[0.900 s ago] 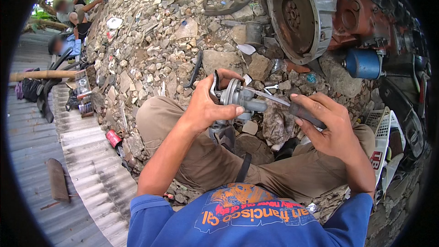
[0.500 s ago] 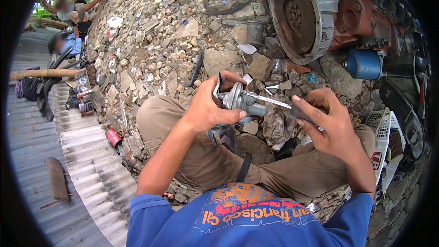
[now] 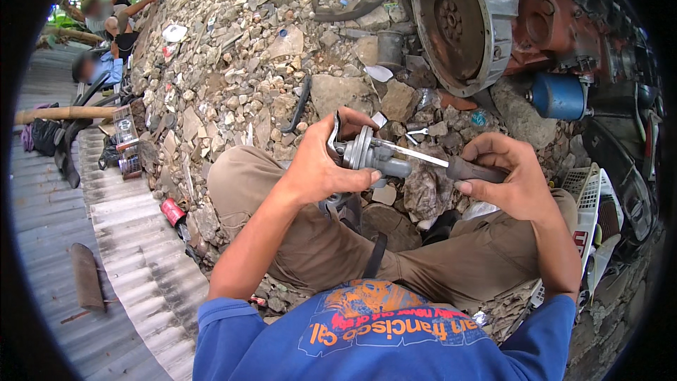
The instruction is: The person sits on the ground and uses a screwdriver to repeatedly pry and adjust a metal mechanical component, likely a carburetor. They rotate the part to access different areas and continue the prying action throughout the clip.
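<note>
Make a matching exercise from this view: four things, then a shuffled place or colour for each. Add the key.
Things
1. screwdriver
2. metal part
3. canister
4. can

Place or colour
A. red, beside the corrugated sheet
B. in the left hand
C. blue, next to the engine
D. in the right hand

Pairs: 1-D, 2-B, 3-C, 4-A

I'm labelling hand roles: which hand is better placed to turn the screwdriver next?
Probably the right hand: it holds the screwdriver, which points toward the grey metal part. Gripping that part occupies the left hand.
</note>
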Tool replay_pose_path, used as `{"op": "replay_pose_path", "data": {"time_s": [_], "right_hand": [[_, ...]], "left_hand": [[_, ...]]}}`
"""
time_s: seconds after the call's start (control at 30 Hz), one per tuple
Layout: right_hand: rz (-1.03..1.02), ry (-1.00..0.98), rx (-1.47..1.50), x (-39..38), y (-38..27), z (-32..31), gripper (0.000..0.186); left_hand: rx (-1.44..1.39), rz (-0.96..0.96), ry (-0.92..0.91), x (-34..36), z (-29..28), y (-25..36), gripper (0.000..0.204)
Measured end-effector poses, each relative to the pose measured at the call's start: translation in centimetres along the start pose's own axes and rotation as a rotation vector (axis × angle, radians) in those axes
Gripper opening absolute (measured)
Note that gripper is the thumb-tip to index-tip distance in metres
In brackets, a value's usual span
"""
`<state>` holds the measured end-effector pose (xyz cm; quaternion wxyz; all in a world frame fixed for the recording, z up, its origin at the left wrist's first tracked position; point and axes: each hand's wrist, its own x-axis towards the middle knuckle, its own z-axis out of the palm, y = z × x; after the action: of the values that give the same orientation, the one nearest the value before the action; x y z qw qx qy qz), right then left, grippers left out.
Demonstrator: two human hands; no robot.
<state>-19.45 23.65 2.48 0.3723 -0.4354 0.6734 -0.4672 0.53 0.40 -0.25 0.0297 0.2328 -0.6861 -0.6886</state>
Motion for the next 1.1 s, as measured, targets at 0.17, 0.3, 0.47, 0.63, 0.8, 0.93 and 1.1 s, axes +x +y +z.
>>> {"op": "replay_pose_path", "data": {"time_s": [0.17,0.3,0.47,0.63,0.8,0.93,1.1], "right_hand": [[-0.173,0.034,-0.239,-0.3,0.7,1.3,0.033],[-0.157,-0.015,-0.219,-0.5,0.6,1.2,0.032],[-0.312,0.108,-0.286,0.0,0.0,2.3,0.026],[-0.311,0.092,-0.367,-1.1,0.8,1.9,0.024],[0.209,-0.003,0.158,-0.5,-0.6,1.9,0.017],[-0.130,0.047,-0.085,-0.7,-0.1,1.6,0.021],[-0.325,0.107,-0.310,-1.1,0.6,2.5,0.025]], "left_hand": [[0.001,-0.037,0.016,-0.5,-0.3,0.2,0.066],[0.053,-0.003,0.003,-0.7,-0.5,0.1,0.065],[0.073,0.007,0.010,-0.7,-0.8,0.3,0.066],[0.076,0.083,-0.024,-1.0,-0.3,0.0,0.064],[0.014,0.122,-0.027,-1.4,0.2,0.5,0.062],[-0.002,0.184,0.031,-1.3,0.3,0.7,0.061],[0.089,0.129,0.007,-1.6,-0.2,0.3,0.070]]}}
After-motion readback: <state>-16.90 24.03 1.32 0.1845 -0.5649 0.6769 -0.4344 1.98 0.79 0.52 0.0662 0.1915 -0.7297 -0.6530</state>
